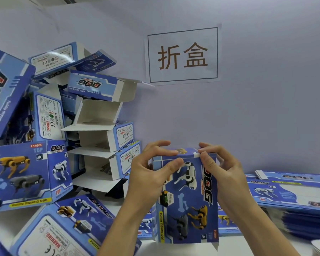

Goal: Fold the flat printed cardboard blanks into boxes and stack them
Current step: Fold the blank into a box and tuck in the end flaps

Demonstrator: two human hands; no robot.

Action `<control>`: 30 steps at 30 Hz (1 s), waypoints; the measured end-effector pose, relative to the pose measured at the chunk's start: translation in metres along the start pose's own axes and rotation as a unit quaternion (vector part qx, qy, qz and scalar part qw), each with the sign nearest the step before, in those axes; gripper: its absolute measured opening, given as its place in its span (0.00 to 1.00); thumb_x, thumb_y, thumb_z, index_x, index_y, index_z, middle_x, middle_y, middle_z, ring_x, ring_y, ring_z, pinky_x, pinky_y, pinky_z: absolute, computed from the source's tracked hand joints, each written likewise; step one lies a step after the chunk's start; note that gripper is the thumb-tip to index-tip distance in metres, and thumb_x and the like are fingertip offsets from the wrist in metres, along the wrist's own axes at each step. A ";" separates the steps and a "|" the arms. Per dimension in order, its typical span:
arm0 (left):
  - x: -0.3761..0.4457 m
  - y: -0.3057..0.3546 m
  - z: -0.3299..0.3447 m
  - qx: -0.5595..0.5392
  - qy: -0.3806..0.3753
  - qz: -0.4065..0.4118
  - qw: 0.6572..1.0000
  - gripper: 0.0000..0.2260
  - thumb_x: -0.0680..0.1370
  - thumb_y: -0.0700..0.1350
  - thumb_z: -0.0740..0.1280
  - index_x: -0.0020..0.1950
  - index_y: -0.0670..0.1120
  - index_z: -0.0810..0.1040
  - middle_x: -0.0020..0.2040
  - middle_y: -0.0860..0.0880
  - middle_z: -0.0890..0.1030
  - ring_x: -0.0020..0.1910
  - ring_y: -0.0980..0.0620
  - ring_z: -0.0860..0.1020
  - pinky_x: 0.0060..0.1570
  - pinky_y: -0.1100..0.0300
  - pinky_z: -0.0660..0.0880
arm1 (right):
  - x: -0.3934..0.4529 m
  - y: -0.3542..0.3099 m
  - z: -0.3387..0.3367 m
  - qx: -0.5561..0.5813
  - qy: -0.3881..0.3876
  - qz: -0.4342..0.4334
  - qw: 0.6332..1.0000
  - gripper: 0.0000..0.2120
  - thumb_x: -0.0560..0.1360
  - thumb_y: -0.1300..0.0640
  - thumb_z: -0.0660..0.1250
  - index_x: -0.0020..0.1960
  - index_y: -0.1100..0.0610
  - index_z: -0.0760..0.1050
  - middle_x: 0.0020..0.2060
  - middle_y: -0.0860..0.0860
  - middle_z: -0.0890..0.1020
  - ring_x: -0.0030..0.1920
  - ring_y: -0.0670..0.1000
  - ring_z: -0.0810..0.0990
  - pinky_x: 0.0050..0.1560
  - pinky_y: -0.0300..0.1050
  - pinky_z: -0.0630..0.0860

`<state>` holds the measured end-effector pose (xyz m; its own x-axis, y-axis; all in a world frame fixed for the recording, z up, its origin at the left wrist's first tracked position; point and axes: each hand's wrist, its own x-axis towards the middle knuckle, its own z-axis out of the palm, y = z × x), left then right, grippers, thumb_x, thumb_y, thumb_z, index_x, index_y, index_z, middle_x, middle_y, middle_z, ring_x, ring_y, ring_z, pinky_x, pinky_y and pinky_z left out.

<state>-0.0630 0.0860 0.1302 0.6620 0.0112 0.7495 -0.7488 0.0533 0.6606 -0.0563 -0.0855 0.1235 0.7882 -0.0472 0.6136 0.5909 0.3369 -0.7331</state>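
I hold a blue printed box (187, 200) with robot dog pictures upright in front of me, at the centre of the view. My left hand (151, 172) grips its upper left corner, thumb pressed on the front face. My right hand (220, 167) pinches the upper right edge at the top flap. The box's top end looks folded down under my fingers. A stack of flat blue blanks (294, 193) lies on the table to the right. A heap of folded boxes (100, 115) rises on the left, several with open ends.
A white table (266, 244) carries everything. A pale wall stands close behind, with a paper sign (183, 55) taped to it. Folded boxes (63, 224) lie tumbled at the near left. One more flat blank (146, 226) lies under the held box.
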 end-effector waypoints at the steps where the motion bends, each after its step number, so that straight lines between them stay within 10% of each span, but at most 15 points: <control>1: 0.000 -0.001 0.000 -0.004 -0.001 -0.005 1.000 0.10 0.64 0.57 0.75 0.42 0.58 0.85 0.59 0.59 0.80 0.56 0.54 0.82 0.44 0.46 0.84 | -0.001 0.000 0.000 -0.005 -0.005 -0.003 1.000 0.11 0.64 0.48 0.73 0.42 0.54 0.81 0.56 0.44 0.82 0.46 0.57 0.86 0.35 0.50 0.83; 12: 0.001 -0.005 0.003 0.019 0.011 0.029 0.999 0.06 0.67 0.54 0.73 0.43 0.57 0.86 0.56 0.58 0.83 0.58 0.58 0.81 0.44 0.57 0.83 | 0.000 -0.002 0.001 -0.007 0.015 0.001 1.000 0.13 0.63 0.46 0.73 0.41 0.54 0.82 0.52 0.42 0.84 0.43 0.56 0.87 0.35 0.49 0.84; 23: 0.001 -0.002 0.000 0.035 -0.007 0.016 0.999 0.08 0.67 0.56 0.73 0.44 0.60 0.86 0.60 0.58 0.82 0.62 0.57 0.78 0.49 0.41 0.82 | 0.000 0.001 0.000 -0.020 0.024 -0.008 0.999 0.14 0.64 0.44 0.72 0.42 0.54 0.81 0.54 0.42 0.83 0.45 0.56 0.87 0.33 0.48 0.83; 30: 0.005 -0.008 -0.004 0.142 -0.023 -0.033 0.989 0.23 0.67 0.61 0.77 0.61 0.66 0.77 0.64 0.62 0.75 0.66 0.57 0.75 0.63 0.47 0.76 | -0.003 0.002 0.004 -0.058 0.024 -0.023 0.998 0.15 0.70 0.44 0.69 0.54 0.49 0.80 0.43 0.47 0.87 0.39 0.54 0.87 0.31 0.45 0.82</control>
<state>-0.0541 0.0894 0.1286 0.7119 -0.0283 0.7017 -0.6876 -0.2313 0.6883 -0.0586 -0.0807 0.1211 0.7661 -0.1067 0.6338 0.6396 0.2233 -0.7356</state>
